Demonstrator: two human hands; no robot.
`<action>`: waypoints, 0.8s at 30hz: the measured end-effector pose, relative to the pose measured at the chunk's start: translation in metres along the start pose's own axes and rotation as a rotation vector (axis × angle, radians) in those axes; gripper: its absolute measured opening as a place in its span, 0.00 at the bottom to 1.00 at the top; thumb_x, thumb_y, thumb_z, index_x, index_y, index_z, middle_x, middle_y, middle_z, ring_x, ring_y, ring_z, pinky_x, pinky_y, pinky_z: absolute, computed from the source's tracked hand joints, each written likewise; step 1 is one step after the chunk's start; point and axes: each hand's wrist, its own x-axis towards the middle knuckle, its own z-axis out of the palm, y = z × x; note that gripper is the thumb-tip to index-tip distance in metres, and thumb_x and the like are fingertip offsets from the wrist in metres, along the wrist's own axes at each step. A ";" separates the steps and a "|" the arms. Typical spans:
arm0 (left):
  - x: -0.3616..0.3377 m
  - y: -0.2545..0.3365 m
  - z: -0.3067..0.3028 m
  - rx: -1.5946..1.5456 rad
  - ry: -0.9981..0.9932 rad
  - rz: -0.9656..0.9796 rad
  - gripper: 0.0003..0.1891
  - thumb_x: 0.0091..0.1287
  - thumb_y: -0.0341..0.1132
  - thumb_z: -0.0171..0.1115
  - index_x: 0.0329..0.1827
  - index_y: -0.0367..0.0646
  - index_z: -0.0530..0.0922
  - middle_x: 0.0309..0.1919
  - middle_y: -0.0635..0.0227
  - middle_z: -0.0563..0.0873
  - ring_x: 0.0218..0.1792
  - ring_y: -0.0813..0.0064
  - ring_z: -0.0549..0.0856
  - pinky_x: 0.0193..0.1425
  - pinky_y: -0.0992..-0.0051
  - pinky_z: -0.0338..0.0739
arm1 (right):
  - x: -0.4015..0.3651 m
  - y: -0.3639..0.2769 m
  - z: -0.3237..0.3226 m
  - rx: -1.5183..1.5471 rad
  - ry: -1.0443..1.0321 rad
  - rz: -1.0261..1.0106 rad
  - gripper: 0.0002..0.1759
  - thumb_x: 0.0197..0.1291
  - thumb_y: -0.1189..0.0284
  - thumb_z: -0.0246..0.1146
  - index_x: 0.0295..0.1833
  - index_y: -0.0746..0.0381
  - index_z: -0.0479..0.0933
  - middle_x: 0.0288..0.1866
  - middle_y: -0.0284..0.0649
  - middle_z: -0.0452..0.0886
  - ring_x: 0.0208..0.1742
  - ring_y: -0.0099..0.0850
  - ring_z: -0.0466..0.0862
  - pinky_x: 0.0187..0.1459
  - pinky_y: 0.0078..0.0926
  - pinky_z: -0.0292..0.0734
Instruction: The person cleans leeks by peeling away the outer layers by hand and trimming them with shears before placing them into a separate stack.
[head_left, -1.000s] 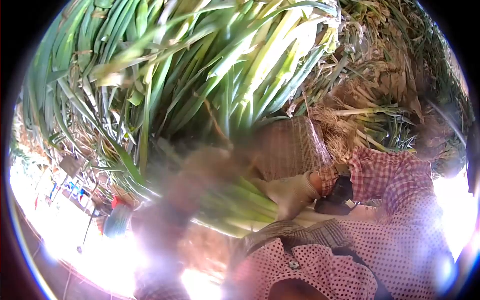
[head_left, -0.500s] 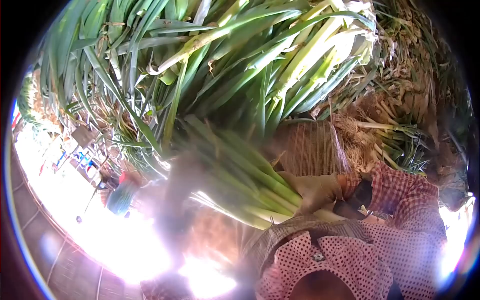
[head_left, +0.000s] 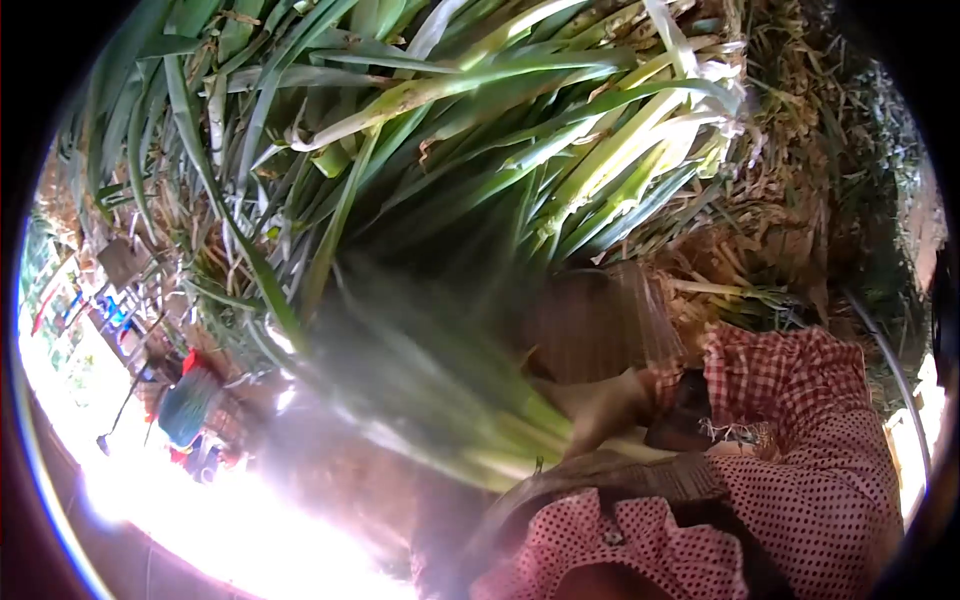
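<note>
My right hand (head_left: 603,405), in a light brown glove, is closed around the pale lower stalks of a bunch of long green leafy vegetables (head_left: 440,390). The bunch fans out to the upper left, its leaves smeared by motion. A red checked cuff and dark band show at my right wrist. My left hand cannot be made out; blur and glare cover the area left of the bunch. Just beyond my right hand is a brown striped surface (head_left: 595,320), partly blurred.
A large heap of long green leaves (head_left: 400,100) fills the top. Dry roots and plant scraps (head_left: 790,130) lie at the right, near a thin curved grey tube (head_left: 897,370). A person (head_left: 190,405) in teal and red is at the far left, above bright glare.
The view has shifted a little. The held bunch and my right hand appear lower and further left, and the leaves are more blurred. The dark blurred shape left of the bunch has faded.
</note>
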 end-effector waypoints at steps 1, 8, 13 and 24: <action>0.009 0.003 0.001 -0.024 0.007 -0.008 0.08 0.70 0.28 0.60 0.46 0.40 0.86 0.31 0.62 0.87 0.30 0.71 0.85 0.38 0.70 0.80 | 0.007 -0.013 0.004 -0.072 -0.039 0.040 0.77 0.47 0.55 0.85 0.87 0.56 0.32 0.86 0.51 0.50 0.85 0.47 0.53 0.84 0.49 0.54; 0.004 0.035 -0.001 0.010 -0.002 0.125 0.08 0.70 0.27 0.60 0.46 0.40 0.86 0.32 0.61 0.87 0.31 0.70 0.85 0.38 0.69 0.80 | 0.038 -0.088 0.051 -0.657 -0.346 0.276 0.56 0.52 0.65 0.76 0.82 0.70 0.54 0.75 0.62 0.70 0.73 0.51 0.75 0.74 0.46 0.70; -0.101 0.105 0.020 0.076 -0.173 0.437 0.08 0.69 0.26 0.60 0.46 0.40 0.86 0.33 0.60 0.88 0.32 0.70 0.86 0.39 0.69 0.80 | 0.029 -0.075 0.071 -0.740 -0.303 -0.270 0.62 0.62 0.54 0.73 0.86 0.63 0.36 0.73 0.64 0.71 0.73 0.54 0.75 0.76 0.47 0.70; -0.264 0.240 0.156 0.275 -0.713 1.103 0.09 0.69 0.24 0.60 0.46 0.39 0.86 0.34 0.59 0.88 0.34 0.70 0.87 0.40 0.68 0.81 | -0.111 -0.059 0.014 -0.025 0.244 -0.567 0.50 0.54 0.51 0.78 0.73 0.69 0.64 0.61 0.50 0.80 0.61 0.41 0.82 0.65 0.36 0.79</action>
